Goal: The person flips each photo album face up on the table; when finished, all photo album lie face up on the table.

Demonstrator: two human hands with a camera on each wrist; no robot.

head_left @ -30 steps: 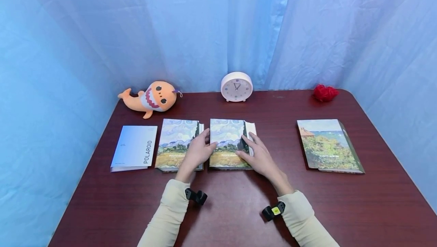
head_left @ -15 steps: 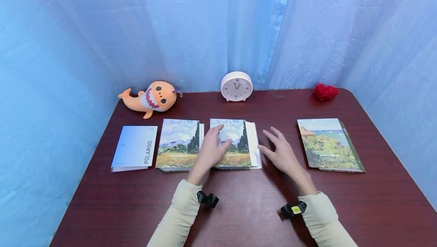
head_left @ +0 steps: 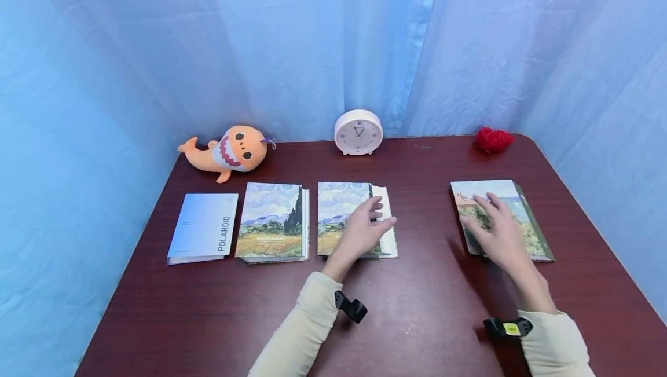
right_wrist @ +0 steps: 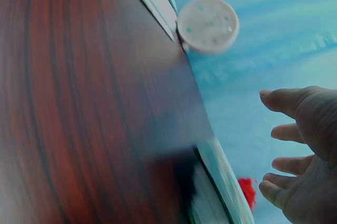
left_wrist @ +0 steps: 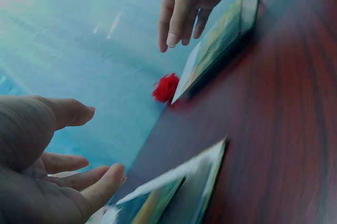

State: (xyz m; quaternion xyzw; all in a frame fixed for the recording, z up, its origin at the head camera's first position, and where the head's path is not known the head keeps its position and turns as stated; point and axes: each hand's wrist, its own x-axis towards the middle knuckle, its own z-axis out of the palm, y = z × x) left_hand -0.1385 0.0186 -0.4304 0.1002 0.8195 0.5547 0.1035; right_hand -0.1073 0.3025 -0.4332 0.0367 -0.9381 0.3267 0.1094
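Note:
My left hand (head_left: pixel 359 229) hovers over the right part of the middle photo album (head_left: pixel 333 215), fingers spread and holding nothing. My right hand (head_left: pixel 500 235) is above the rightmost photo album (head_left: pixel 521 226), which has a seaside garden painting on its cover. Its fingers are apart and grip nothing; the right wrist view shows a gap between the hand (right_wrist: pixel 303 155) and the album (right_wrist: pixel 224 182). To the left lies another photo album (head_left: pixel 271 220) with the same wheat-field cover as the middle one. A pale blue album marked POLAROID (head_left: pixel 203 226) lies at the far left.
An orange shark plush (head_left: pixel 229 151) lies at the back left of the dark red wooden table (head_left: pixel 417 307). Behind the middle album stands a round white clock (head_left: pixel 358 132). A red flower-like bundle (head_left: pixel 493 140) sits at the back right. Blue curtains (head_left: pixel 281 47) surround the table.
Both hands have left the middle album's edges and moved right. My right hand has travelled to above the rightmost album; my left hand has shifted over the middle one. The albums stay in place.

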